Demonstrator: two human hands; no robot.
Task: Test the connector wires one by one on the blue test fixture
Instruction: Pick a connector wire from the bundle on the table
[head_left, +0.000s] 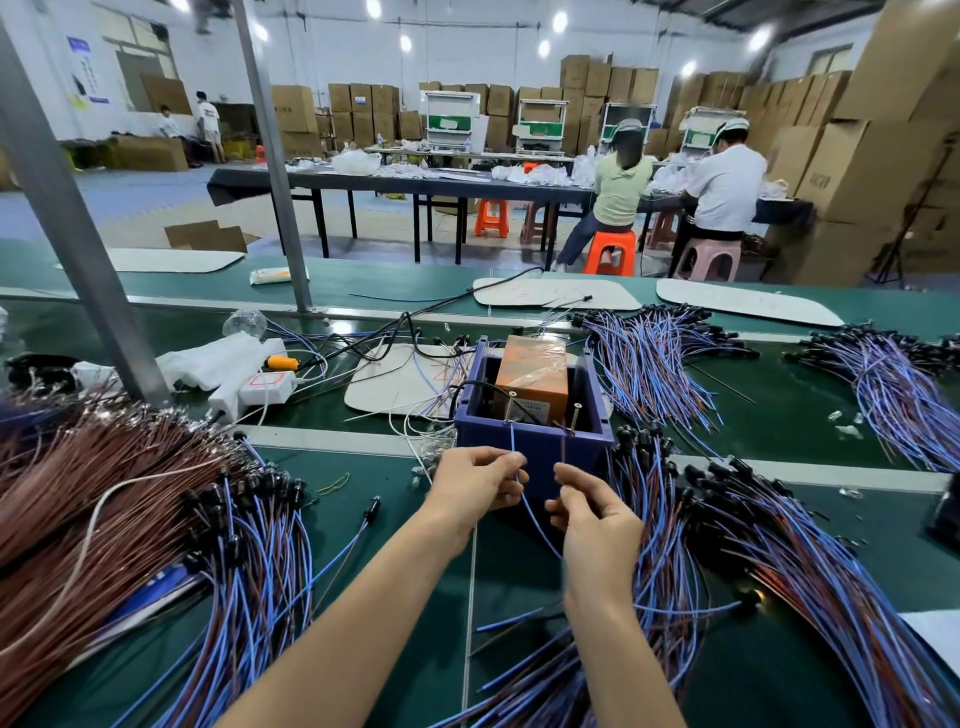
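The left hand pinches a thin blue insulated connector wire between thumb and curled fingers. The right hand pinches a thin dark brown wire likewise. Both strands rise to slim upright metal pins on the near rim of the square blue plastic test fixture box, which sits on the matte green belt just beyond the hands.

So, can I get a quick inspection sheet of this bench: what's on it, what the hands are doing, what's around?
Surface: green bench, largely under wires.
Job's things: blue test fixture with an orange box inside; blue wire reaching up to its rim.
Clutter: white power strip, plastic bags.
Grips: left hand pinches the blue wire; right hand pinches a thin dark wire.
Cables: blue-and-red wire heaps on both sides; brown wire heap far left.
Surroundings: two seated people, stacked cardboard boxes.
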